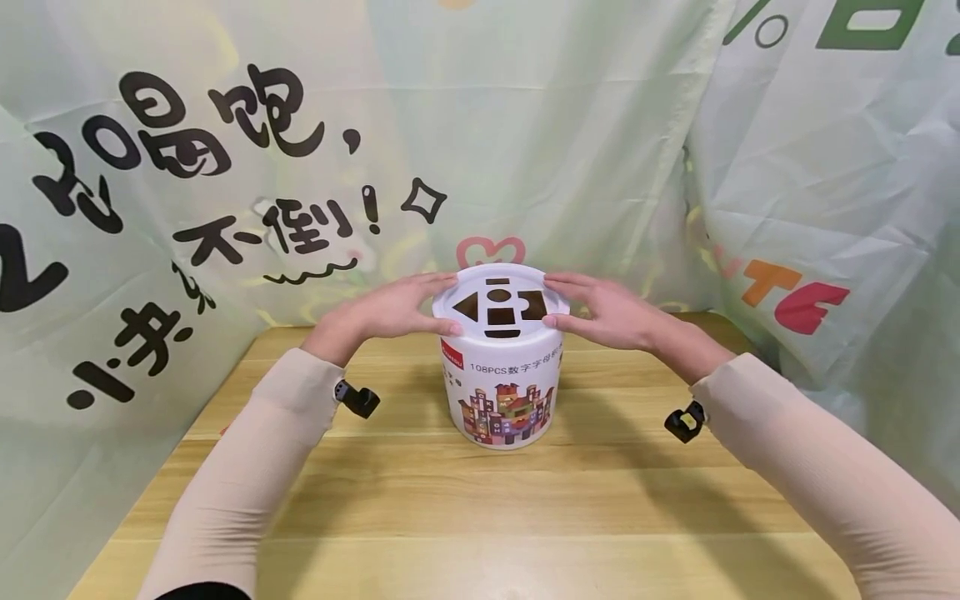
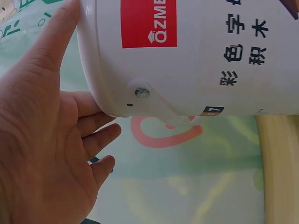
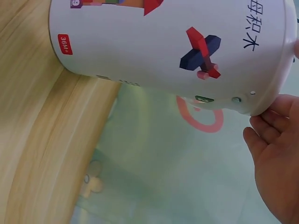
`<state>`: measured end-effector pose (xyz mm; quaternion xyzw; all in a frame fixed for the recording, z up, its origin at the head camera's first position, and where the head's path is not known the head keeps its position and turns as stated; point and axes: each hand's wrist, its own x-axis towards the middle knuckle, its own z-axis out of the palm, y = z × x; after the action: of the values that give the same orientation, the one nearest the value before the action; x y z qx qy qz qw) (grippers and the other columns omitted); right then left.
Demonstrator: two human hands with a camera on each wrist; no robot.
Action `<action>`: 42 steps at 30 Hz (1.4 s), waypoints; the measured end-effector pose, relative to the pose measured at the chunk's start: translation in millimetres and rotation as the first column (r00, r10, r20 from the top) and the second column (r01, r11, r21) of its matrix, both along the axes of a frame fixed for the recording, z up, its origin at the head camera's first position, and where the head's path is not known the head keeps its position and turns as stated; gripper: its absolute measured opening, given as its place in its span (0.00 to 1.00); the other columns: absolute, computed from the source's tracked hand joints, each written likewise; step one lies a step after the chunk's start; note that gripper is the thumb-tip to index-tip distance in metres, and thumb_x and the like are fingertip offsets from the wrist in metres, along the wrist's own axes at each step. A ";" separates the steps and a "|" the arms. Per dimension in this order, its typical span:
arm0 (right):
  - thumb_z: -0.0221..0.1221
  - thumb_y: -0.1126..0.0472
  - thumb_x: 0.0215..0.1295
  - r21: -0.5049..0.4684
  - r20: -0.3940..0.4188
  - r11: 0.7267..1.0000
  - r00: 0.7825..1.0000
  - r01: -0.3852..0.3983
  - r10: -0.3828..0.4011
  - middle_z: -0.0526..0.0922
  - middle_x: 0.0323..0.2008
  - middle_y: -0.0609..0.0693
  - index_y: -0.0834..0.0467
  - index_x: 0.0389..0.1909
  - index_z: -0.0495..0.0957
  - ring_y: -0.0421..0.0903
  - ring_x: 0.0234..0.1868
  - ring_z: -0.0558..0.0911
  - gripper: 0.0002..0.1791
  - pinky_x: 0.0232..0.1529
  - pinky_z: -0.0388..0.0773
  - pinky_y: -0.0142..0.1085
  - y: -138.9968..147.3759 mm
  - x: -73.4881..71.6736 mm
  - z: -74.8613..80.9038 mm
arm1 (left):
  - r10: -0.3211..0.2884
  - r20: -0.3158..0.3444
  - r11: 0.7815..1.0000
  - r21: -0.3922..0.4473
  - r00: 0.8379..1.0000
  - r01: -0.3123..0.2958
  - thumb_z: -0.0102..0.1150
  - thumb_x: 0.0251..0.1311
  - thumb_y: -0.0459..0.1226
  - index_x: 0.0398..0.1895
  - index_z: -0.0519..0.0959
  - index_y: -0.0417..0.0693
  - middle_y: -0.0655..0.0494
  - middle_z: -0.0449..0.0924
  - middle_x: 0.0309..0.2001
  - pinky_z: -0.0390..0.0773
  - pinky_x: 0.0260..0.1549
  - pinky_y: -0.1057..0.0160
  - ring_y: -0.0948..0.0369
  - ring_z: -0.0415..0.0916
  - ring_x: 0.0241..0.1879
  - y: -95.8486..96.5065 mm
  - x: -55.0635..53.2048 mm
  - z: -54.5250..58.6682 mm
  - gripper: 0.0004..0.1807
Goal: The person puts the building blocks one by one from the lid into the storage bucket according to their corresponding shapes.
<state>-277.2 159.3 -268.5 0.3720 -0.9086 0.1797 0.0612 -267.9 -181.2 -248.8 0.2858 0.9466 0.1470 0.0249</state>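
A white toy-block bucket [image 1: 504,412] stands upright on the wooden table, printed with colourful blocks and lettering. Its round white lid [image 1: 474,282] has several cut-out holes, among them a triangle, a circle and rectangles. My left hand [image 1: 397,308] grips the lid's left edge, thumb toward the front and fingers toward the back. On the opposite edge, my right hand [image 1: 607,311] holds the lid the same way. The left wrist view shows fingertips [image 2: 110,135] curling at the rim, near a handle pivot [image 2: 142,93]. In the right wrist view, fingertips [image 3: 254,122] sit under the rim.
The wooden table [image 1: 525,517] extends in front of the bucket and to both sides. Behind it hangs a pale green printed cloth [image 1: 570,150] with large black characters, close to the table's back edge. A small black camera sits on each wrist.
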 end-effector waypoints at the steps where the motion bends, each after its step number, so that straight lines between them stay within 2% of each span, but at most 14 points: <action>1: 0.51 0.34 0.68 0.004 0.002 1.000 1.000 0.003 -0.003 0.58 0.74 0.52 0.57 0.74 0.60 0.58 0.70 0.63 0.42 0.66 0.59 0.59 -0.2 0.0 -0.4 | -0.001 -0.003 1.000 -0.007 1.000 0.001 0.56 0.54 0.69 0.77 0.53 0.50 0.56 0.47 0.77 0.45 0.71 0.49 0.54 0.40 0.76 -0.3 0.5 -0.4 0.54; 6: 0.49 0.33 0.68 0.026 0.010 1.000 1.000 0.010 -0.010 0.57 0.74 0.54 0.57 0.75 0.58 0.59 0.71 0.60 0.44 0.67 0.58 0.59 -0.9 0.0 -0.9 | 0.005 -0.021 0.999 -0.040 1.000 -0.006 0.52 0.56 0.70 0.78 0.51 0.48 0.54 0.45 0.77 0.46 0.71 0.48 0.53 0.40 0.76 -1.2 5.2 -2.1 0.54; 14: 0.49 0.33 0.68 0.061 -0.029 0.998 1.000 0.015 -0.013 0.58 0.74 0.55 0.58 0.74 0.59 0.60 0.69 0.64 0.43 0.66 0.60 0.59 0.5 0.2 3.0 | -0.020 -0.084 0.999 -0.047 0.996 0.016 0.50 0.58 0.69 0.77 0.52 0.47 0.52 0.45 0.77 0.46 0.71 0.48 0.52 0.41 0.75 -9.7 16.6 -2.9 0.53; 22: 0.50 0.35 0.69 0.055 -0.034 0.998 0.999 -0.002 0.004 0.59 0.73 0.56 0.61 0.73 0.60 0.60 0.69 0.64 0.42 0.66 0.61 0.58 -0.5 -0.1 2.8 | 0.018 -0.101 0.998 -0.051 0.995 -0.023 0.54 0.59 0.66 0.77 0.52 0.47 0.51 0.46 0.77 0.45 0.71 0.46 0.50 0.42 0.75 -32.2 38.1 -5.5 0.51; 33: 0.48 0.34 0.69 0.045 -0.008 0.999 1.000 -0.012 0.012 0.59 0.73 0.55 0.61 0.73 0.60 0.60 0.69 0.64 0.43 0.65 0.62 0.58 -1.4 -3.0 -1.0 | 0.021 -0.101 0.997 -0.070 0.995 -0.029 0.54 0.61 0.64 0.76 0.55 0.46 0.44 0.51 0.75 0.47 0.70 0.41 0.45 0.45 0.74 -68.5 61.5 -12.6 0.49; 37: 0.50 0.35 0.69 0.022 -0.006 1.000 1.000 -0.018 0.018 0.61 0.71 0.55 0.60 0.72 0.61 0.59 0.66 0.67 0.42 0.64 0.65 0.57 -1.5 -4.3 -2.2 | 0.037 -0.116 0.997 -0.060 0.993 -0.044 0.54 0.62 0.63 0.75 0.59 0.48 0.44 0.55 0.74 0.51 0.68 0.40 0.44 0.49 0.73 -82.4 70.4 -16.6 0.45; 42: 0.51 0.36 0.69 0.004 0.001 1.000 1.000 -0.018 0.018 0.62 0.69 0.55 0.60 0.71 0.62 0.58 0.65 0.69 0.40 0.62 0.67 0.56 -1.8 -4.5 -3.2 | 0.074 -0.164 0.995 -0.061 0.984 -0.085 0.54 0.65 0.59 0.74 0.62 0.50 0.44 0.61 0.71 0.58 0.65 0.38 0.43 0.57 0.69 -102.0 79.0 -24.7 0.40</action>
<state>-281.7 157.5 -271.6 0.3802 -0.9056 0.1787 0.0584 -188.9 -283.2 -273.5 0.2578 0.9606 0.0921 -0.0478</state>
